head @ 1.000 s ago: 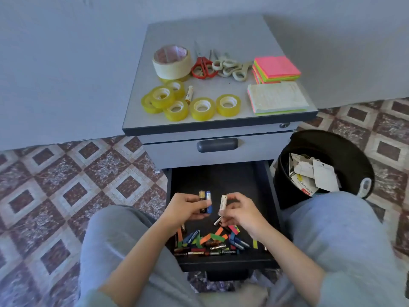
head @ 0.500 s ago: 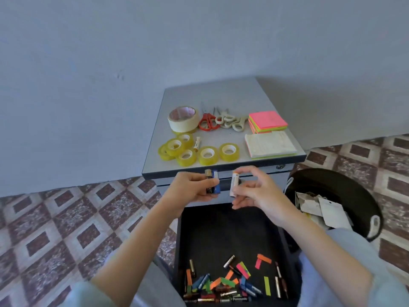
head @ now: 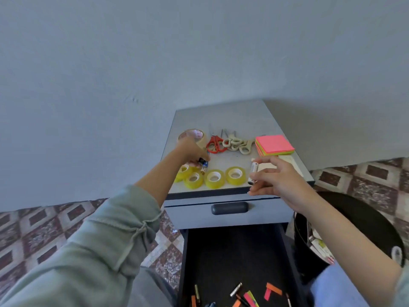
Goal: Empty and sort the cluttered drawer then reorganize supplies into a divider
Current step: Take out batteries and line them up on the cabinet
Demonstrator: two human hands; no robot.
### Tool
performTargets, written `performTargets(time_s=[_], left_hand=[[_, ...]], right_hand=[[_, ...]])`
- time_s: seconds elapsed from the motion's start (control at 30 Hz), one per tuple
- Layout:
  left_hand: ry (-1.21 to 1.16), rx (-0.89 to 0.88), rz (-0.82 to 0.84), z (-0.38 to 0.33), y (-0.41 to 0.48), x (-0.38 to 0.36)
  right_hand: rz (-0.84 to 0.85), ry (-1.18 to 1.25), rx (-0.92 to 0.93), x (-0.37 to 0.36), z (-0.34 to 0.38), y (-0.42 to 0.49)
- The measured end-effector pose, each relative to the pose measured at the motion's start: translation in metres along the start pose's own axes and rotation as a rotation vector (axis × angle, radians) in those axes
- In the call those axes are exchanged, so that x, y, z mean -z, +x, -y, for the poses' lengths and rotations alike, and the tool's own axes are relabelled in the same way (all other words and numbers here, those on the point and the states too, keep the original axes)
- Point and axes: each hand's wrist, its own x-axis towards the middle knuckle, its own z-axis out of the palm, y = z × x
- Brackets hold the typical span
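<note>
My left hand [head: 191,151] grips two batteries [head: 204,163], right hand [head: 276,177] pinches a white battery [head: 254,168]; laid loose, they could roll off the cabinet top [head: 221,116]

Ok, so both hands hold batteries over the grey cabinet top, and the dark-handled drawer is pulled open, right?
Not quite: the head view shows the grey drawer with the dark oval handle shut; the black drawer below it is open. The left hand and right hand do hold cylindrical batteries over the grey cabinet top.
</note>
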Motion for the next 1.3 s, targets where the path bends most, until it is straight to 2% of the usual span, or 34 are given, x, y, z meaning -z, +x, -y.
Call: performTargets(time_s=[0.17,0.4,0.83,1.17,1.23,1.3], left_hand=[[0.132,0.103,0.093,-0.009,0.018,-0.009],[0.240,0.158,0.118,-0.014,0.030,-0.015],[0.248,0.124,0.111,-0.011,0.030,-0.015],[0.389,-0.077,-0.066,0.004,0.033,-0.019],[0.324,-0.129,-0.161,0.009,0.029,-0.013],[0.164,-0.204,-0.322,0.018,0.019,-0.006]], right_hand=[[-0.043,0.014,-0.027,0.022,-0.005,0.001],[-0.044,-0.014,-0.047,0.034,-0.010,0.001],[-0.013,-0.032,-0.071,0.020,-0.012,0.008],[0.000,-0.056,-0.071,0.009,-0.012,0.013],[-0.005,-0.084,-0.067,0.005,-0.012,0.014],[-0.019,-0.122,-0.066,0.000,-0.010,0.017]])
